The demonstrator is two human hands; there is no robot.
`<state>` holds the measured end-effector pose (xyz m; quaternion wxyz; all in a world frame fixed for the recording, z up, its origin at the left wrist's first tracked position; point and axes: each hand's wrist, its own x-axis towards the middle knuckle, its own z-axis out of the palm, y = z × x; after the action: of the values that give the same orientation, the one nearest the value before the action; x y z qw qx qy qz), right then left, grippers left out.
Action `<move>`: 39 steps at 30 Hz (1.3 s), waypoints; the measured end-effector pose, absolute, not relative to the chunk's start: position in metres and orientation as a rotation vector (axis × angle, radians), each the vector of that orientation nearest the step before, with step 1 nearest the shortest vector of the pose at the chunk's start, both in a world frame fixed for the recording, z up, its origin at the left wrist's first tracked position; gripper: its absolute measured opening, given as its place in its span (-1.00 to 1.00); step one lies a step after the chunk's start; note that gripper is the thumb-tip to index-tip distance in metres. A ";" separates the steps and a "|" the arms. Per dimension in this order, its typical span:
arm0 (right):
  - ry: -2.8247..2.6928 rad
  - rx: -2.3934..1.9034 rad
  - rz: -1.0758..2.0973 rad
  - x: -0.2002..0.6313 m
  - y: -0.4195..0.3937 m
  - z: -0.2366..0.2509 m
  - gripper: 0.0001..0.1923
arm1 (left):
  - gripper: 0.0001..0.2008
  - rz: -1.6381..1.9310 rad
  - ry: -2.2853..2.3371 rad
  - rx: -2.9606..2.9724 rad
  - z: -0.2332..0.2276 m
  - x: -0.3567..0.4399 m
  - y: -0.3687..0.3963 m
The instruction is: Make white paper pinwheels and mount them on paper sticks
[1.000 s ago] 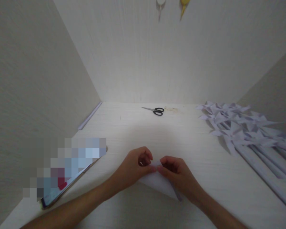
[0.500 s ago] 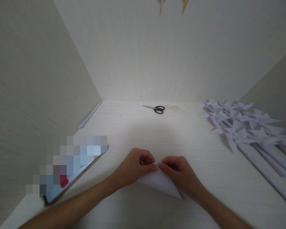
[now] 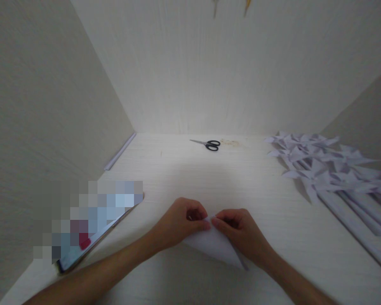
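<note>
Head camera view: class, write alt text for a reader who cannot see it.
Two bare hands, left hand and right hand, pinch a folded white paper on a pale table. Black scissors lie beyond; paper pinwheels lie at the right.

My left hand (image 3: 180, 220) and my right hand (image 3: 241, 233) meet knuckle to knuckle in front of me, fingertips almost touching. Both are curled, palms down, with thumb and forefinger pinched together at the point where the two hands meet. The other fingers (image 3: 193, 206) of my left hand fold under. My forearms come in from the lower corners, left from the lower left, right from the lower right, wrists held low and bare.
</note>
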<state>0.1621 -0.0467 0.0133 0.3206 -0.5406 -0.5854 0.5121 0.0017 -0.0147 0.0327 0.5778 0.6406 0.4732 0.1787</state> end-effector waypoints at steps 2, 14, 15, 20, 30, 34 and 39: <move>-1.546 -1.425 1.337 0.162 -0.047 0.013 -0.74 | -0.82 0.422 1.109 1.497 0.032 0.002 -0.015; -1.559 -1.363 1.348 0.163 -0.047 0.013 -0.75 | -0.82 0.398 1.080 1.454 0.030 0.002 -0.015; -1.555 -1.346 1.362 0.163 -0.047 0.013 -0.75 | -0.83 0.386 1.069 1.441 0.030 0.001 -0.015; -1.471 -1.287 1.583 0.165 -0.049 0.013 -0.79 | -0.83 0.301 1.031 1.410 0.029 0.000 -0.014; -1.438 -1.301 1.660 0.168 -0.047 0.013 -0.75 | -0.85 0.273 1.036 1.403 0.032 0.001 -0.016; -1.447 -1.283 1.668 0.169 -0.048 0.012 -0.77 | -0.85 0.279 1.041 1.414 0.032 0.001 -0.016; -1.441 -1.268 1.690 0.170 -0.049 0.012 -0.79 | -0.85 0.278 1.037 1.431 0.033 0.001 -0.015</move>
<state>0.1696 -0.0488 0.0121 0.2882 -0.4749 -0.5395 0.6328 0.0013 -0.0153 0.0330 0.6259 0.6238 0.4520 0.1214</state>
